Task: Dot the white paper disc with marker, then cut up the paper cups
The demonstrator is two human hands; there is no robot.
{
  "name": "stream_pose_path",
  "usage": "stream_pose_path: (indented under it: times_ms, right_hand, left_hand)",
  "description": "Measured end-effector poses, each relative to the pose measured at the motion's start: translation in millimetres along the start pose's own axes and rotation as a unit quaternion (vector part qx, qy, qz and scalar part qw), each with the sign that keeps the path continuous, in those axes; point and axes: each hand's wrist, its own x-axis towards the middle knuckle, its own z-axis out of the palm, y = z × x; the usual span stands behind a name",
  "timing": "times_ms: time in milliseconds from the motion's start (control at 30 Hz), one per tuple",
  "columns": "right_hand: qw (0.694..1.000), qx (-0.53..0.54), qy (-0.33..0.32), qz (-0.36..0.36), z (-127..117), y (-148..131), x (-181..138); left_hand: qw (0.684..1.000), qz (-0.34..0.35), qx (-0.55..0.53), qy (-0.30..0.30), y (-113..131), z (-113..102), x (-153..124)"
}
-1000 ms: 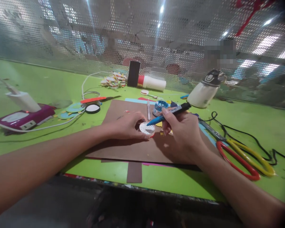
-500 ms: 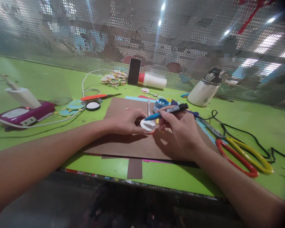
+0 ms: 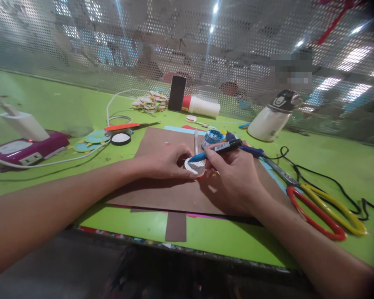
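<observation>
My left hand (image 3: 166,160) pinches a small round white paper disc (image 3: 195,167) with a red rim against the brown card sheet (image 3: 174,193). My right hand (image 3: 237,176) grips a blue-and-black marker (image 3: 218,148), its blue tip touching the top of the disc. A brown mark shows on the disc's white face. Both hands rest on the brown sheet near the middle of the green table (image 3: 330,162).
Large red-and-yellow-handled scissors (image 3: 318,203) lie right of my right hand. A white bottle (image 3: 272,118), a small blue pot (image 3: 212,137), a black-and-white disc (image 3: 121,138), orange-handled cutter (image 3: 127,126), pink power strip (image 3: 25,149) with white charger and cables sit around. A perforated metal screen (image 3: 187,50) backs the table.
The marker tip has moved left and down onto the disc, and a brown mark has grown on its face. My left hand kept holding the disc in place.
</observation>
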Motion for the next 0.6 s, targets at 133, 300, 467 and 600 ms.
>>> stream_pose_path:
  times_ms: [133, 300, 467, 600]
  right_hand:
    - [1.000, -0.016, 0.000, -0.001, -0.1, 0.8, -0.2]
    - [1.000, -0.012, 0.001, -0.008, 0.2, 1.8, -0.6]
    - [1.000, -0.023, -0.011, -0.012, -0.8, 1.6, -0.3]
    - [1.000, -0.026, -0.009, -0.011, -1.2, 3.1, -0.6]
  left_hand:
    - [0.999, 0.007, 0.032, -0.005, -2.0, 0.4, 0.9]
    - [1.000, 0.006, 0.028, -0.006, -1.9, 0.2, 0.7]
    - [1.000, 0.004, 0.020, -0.007, -1.1, 0.5, 0.3]
    - [1.000, 0.006, 0.015, -0.007, -1.2, 1.3, 0.5]
